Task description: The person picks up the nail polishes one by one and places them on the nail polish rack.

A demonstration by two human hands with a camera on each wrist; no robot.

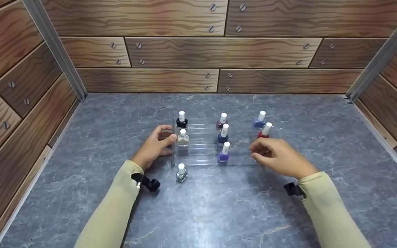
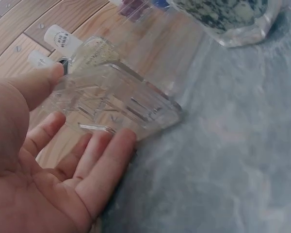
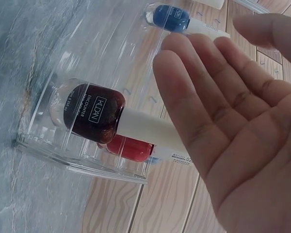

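Observation:
My left hand [image 1: 157,144] rests at the left end of a clear acrylic rack [image 1: 200,161], its thumb at the top edge and its fingertips along the end panel [image 2: 119,99]. Just beside it in the rack stand a black nail polish bottle [image 1: 182,122] and a pale clear one [image 1: 183,138]. At the rack's right end, my right hand [image 1: 277,155] hovers with relaxed fingers, holding nothing. Close to those fingers, a dark red nail polish bottle [image 3: 94,111] stands in the rack, hidden behind the hand in the head view. A red bottle [image 1: 264,133] is behind it.
Maroon [image 1: 222,124], navy [image 1: 223,137] and purple [image 1: 223,157] bottles line the rack's middle; a light blue one [image 1: 258,122] stands back right. A glittery silver bottle [image 1: 182,176] stands on the grey marbled table [image 1: 205,213] before the rack. Wood-patterned walls [image 1: 177,51] enclose the table.

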